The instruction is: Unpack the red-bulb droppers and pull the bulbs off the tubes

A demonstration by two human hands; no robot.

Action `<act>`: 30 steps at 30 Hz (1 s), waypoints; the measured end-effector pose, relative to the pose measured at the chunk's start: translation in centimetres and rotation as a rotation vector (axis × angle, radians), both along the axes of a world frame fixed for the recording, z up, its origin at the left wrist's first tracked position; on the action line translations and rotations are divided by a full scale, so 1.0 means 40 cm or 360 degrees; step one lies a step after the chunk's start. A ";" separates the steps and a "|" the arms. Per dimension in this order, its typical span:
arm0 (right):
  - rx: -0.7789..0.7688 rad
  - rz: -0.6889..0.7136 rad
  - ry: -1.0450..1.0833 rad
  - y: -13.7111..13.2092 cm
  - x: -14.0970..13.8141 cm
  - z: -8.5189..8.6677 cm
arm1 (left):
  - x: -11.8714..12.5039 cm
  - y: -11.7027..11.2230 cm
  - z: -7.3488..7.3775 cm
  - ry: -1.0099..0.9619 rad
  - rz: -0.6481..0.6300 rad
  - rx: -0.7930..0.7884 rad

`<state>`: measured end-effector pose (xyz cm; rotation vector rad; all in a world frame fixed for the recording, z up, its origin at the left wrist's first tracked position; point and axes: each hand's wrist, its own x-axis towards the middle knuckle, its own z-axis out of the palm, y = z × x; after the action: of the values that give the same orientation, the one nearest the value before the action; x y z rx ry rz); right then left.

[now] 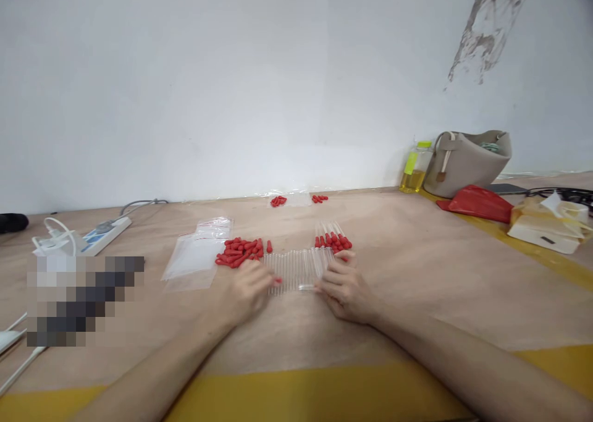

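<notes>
A row of clear glass tubes (296,269) lies side by side on the wooden table (417,274). My left hand (248,289) rests at the row's left end, fingers curled, with a red cap at its fingertips. My right hand (345,289) is at the row's right end, fingers bent against the tubes. A heap of loose red rubber caps (241,251) lies just left of the row. A fan of tubes fitted with red caps (332,238) lies behind my right hand.
Clear plastic bags (194,255) lie left of the caps. More red caps (278,200) sit by the wall. A power strip (104,233) is at the left. A yellow bottle (416,167), grey bag (467,161), red pouch (479,204) and white box (546,227) stand at the right.
</notes>
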<state>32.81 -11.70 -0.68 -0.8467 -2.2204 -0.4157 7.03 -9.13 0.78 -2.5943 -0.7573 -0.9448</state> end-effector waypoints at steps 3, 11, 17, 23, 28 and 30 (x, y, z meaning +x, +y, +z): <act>-0.0071 -0.0288 0.0343 0.028 0.036 0.018 | -0.053 0.018 0.033 -0.0442 0.0312 -0.0022; -0.0465 -0.0684 0.0501 0.071 0.066 0.026 | -0.140 0.079 0.067 -0.0774 0.0860 -0.0281; -0.0380 -0.0661 0.0340 0.064 0.052 0.004 | -0.193 0.111 0.061 -0.0954 0.0976 -0.0539; -0.0280 -0.0698 0.0151 0.064 0.034 -0.024 | -0.185 0.112 0.057 -0.0992 0.1001 -0.0561; -0.0289 -0.0712 0.0114 0.058 0.020 -0.031 | -0.193 0.123 0.037 -0.0839 0.0970 -0.0582; -0.0305 -0.0704 0.0103 0.056 0.015 -0.034 | -0.197 0.127 0.031 -0.0794 0.0966 -0.0604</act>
<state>33.42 -9.47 -2.05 -1.4426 -2.0276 -0.3764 -0.86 -4.06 2.01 -2.1542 -1.8757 -1.3375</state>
